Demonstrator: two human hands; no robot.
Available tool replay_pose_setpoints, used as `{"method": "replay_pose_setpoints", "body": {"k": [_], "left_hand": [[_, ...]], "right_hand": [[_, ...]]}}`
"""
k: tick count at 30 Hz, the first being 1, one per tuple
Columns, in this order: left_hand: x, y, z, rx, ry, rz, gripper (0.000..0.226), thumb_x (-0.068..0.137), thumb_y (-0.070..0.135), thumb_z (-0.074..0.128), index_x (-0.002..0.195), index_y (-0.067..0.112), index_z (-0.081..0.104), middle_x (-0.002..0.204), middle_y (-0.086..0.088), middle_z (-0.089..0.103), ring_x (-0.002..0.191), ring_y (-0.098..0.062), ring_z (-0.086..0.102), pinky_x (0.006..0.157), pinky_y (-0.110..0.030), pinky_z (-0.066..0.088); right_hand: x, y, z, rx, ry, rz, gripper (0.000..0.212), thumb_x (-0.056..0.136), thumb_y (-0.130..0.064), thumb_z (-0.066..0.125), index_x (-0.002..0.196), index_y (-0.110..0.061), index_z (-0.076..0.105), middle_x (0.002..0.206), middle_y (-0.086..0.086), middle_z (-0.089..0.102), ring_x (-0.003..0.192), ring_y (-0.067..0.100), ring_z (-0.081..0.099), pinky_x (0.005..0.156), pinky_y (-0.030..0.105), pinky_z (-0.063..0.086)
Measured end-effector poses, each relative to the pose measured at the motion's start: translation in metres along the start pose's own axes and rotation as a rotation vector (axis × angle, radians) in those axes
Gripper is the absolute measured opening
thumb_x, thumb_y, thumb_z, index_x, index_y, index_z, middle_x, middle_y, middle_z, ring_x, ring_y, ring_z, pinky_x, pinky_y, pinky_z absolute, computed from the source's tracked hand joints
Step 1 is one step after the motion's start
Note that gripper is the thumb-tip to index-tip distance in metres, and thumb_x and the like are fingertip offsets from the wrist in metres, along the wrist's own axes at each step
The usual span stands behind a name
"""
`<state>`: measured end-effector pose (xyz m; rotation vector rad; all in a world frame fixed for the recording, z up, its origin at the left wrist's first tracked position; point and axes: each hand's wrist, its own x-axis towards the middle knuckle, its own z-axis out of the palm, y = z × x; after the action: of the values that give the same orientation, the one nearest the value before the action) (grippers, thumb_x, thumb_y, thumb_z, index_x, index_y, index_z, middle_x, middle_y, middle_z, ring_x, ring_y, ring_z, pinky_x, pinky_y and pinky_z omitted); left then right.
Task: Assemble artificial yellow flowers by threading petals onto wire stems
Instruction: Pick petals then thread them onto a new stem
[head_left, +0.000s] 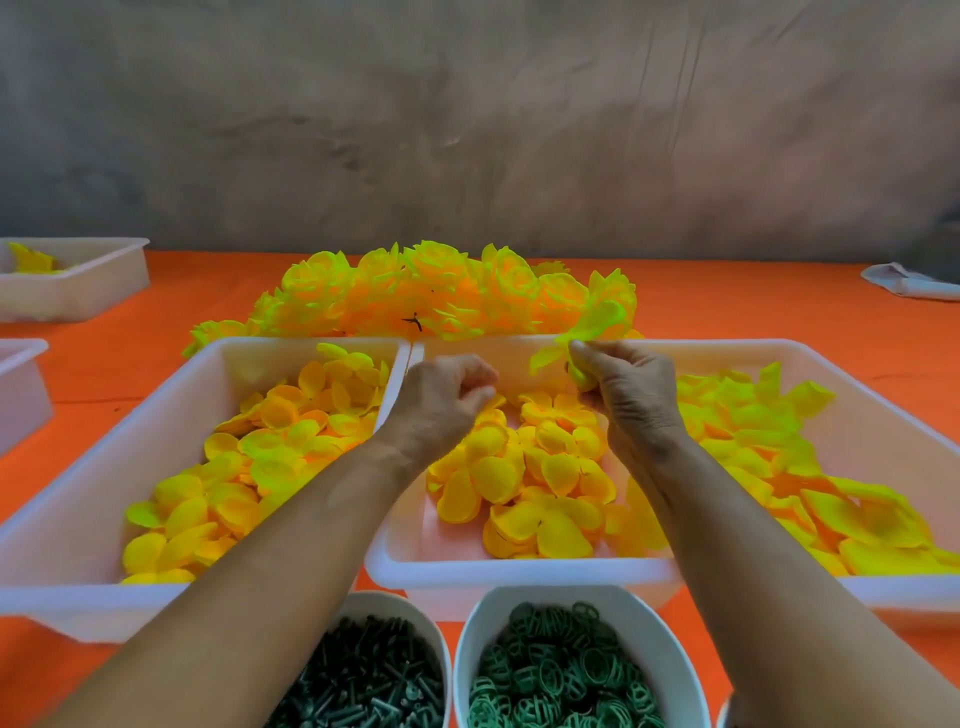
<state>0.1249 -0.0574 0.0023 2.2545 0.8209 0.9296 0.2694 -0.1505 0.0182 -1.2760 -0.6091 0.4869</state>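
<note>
Right hand (626, 384): fingers curled, thumb and fingertips pinching a part-built flower (576, 358) of yellow-green petals, held above the far end of the middle tray (519, 571). Any stem within the grip is hidden.

Left hand (441, 400): fingers curled inward, tips close together, over the wall between left tray (78, 519) and middle tray; whether they hold anything cannot be told.

Middle tray: white, loose orange-yellow petals (519, 478) heaped beneath both hands.

Left tray: white, touching the middle tray's side; yellow petals (249, 457) piled toward its right wall.

Right tray (909, 415): white, larger greenish-yellow petals (769, 431), partly behind the right forearm.

Finished flowers (431, 291): a row lying on the orange cloth (727, 296), just behind the trays.

Near edge: one white bowl of dark green pegs (363, 675), one of lighter green rings (561, 670), side by side below the middle tray.

Far left: further white trays (78, 280), one with some yellow pieces. Far right: folded white cloth (909, 283).
</note>
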Motion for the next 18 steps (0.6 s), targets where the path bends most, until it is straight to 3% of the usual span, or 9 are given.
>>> {"method": "replay_pose_setpoints", "body": {"k": [4, 6, 13, 15, 18], "left_hand": [[-0.002, -0.003, 0.007, 0.442, -0.376, -0.056, 0.047, 0.088, 0.028, 0.063, 0.133, 0.021, 0.051, 0.132, -0.006, 0.056, 0.12, -0.025, 0.051, 0.095, -0.034, 0.043], [-0.002, -0.003, 0.008, 0.493, -0.445, -0.073, 0.051, 0.087, 0.029, 0.064, 0.135, 0.024, 0.048, 0.136, -0.005, 0.052, 0.123, -0.025, 0.048, 0.097, -0.035, 0.042], [0.0, -0.001, -0.002, 0.248, -0.265, -0.097, 0.034, 0.072, 0.02, 0.08, 0.104, 0.016, 0.067, 0.1, -0.005, 0.057, 0.087, -0.015, 0.049, 0.069, -0.022, 0.035], [0.0, -0.001, -0.002, 0.251, -0.278, -0.087, 0.035, 0.074, 0.02, 0.079, 0.106, 0.015, 0.066, 0.103, -0.006, 0.059, 0.089, -0.014, 0.05, 0.07, -0.022, 0.037], [-0.003, 0.003, 0.001, 0.317, -0.268, 0.066, 0.045, 0.078, 0.023, 0.075, 0.121, 0.016, 0.061, 0.122, -0.008, 0.055, 0.112, -0.023, 0.051, 0.091, -0.031, 0.042]], "right_hand": [[-0.004, -0.003, 0.0, 0.006, 0.078, -0.033, 0.014, 0.081, -0.001, 0.067, 0.073, -0.011, 0.062, 0.062, 0.003, 0.054, 0.053, 0.01, 0.045, 0.047, 0.02, 0.037], [-0.003, -0.006, -0.001, 0.017, 0.11, -0.035, 0.011, 0.081, 0.002, 0.063, 0.079, -0.009, 0.062, 0.064, 0.002, 0.053, 0.052, 0.009, 0.043, 0.045, 0.019, 0.036], [0.001, -0.002, 0.001, -0.072, 0.126, -0.044, 0.008, 0.081, -0.001, 0.055, 0.08, -0.001, 0.063, 0.075, 0.008, 0.051, 0.069, 0.02, 0.045, 0.06, 0.029, 0.037], [0.002, 0.0, -0.001, -0.094, 0.137, -0.053, 0.017, 0.077, -0.002, 0.054, 0.089, 0.005, 0.062, 0.078, 0.012, 0.052, 0.07, 0.022, 0.047, 0.059, 0.031, 0.04], [0.001, 0.001, 0.0, -0.113, 0.136, -0.086, 0.026, 0.077, 0.005, 0.051, 0.099, -0.007, 0.059, 0.085, 0.015, 0.059, 0.064, 0.023, 0.053, 0.053, 0.029, 0.043]]}}
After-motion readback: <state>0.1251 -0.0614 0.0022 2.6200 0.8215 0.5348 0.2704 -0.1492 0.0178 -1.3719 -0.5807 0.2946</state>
